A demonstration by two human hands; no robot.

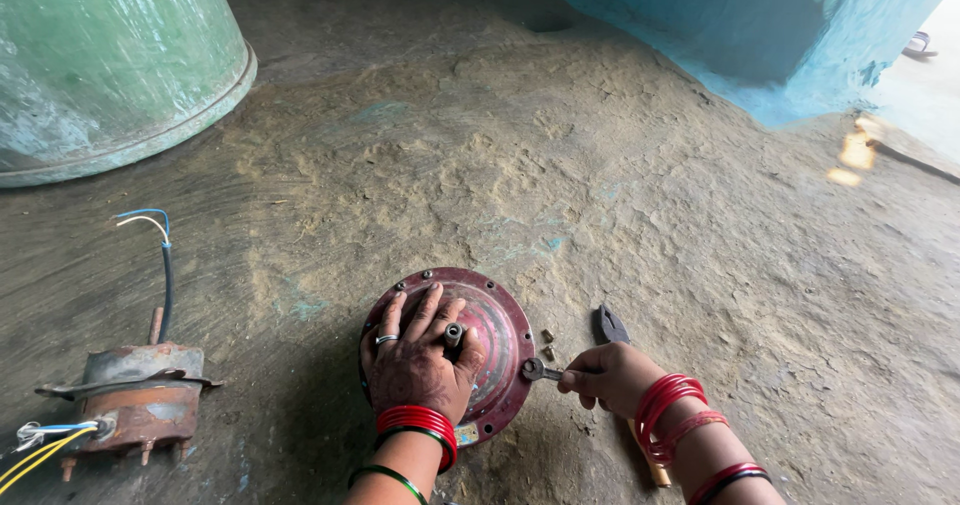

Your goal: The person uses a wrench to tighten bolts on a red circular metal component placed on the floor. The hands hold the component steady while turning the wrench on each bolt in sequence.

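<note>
A person's left hand [415, 360], ringed and banded with red bangles, lies flat with fingers spread wide over a round, dark red metal motor cover [490, 350] that rests face-up on the packed earth floor [560, 165], near the bottom centre of the scene. A short metal shaft [453, 334] stands up from the cover's middle, between thumb and forefinger. The right hand [610, 375] is closed around the handle of a small grey steel spanner [540, 370], whose long axis runs almost level from right to left, its jaw end pointing left and meeting the cover's right rim. Two small brass-coloured nuts [548, 343] lie just beside the rim, and dark pliers [612, 325] point away behind the right hand. At near left sits a rusty motor core [135, 400] trailing yellow, blue and white wires. A large green metal drum [110, 65] stands at far left; a turquoise painted wall [760, 35] closes the far right of the rough, dusty room.
</note>
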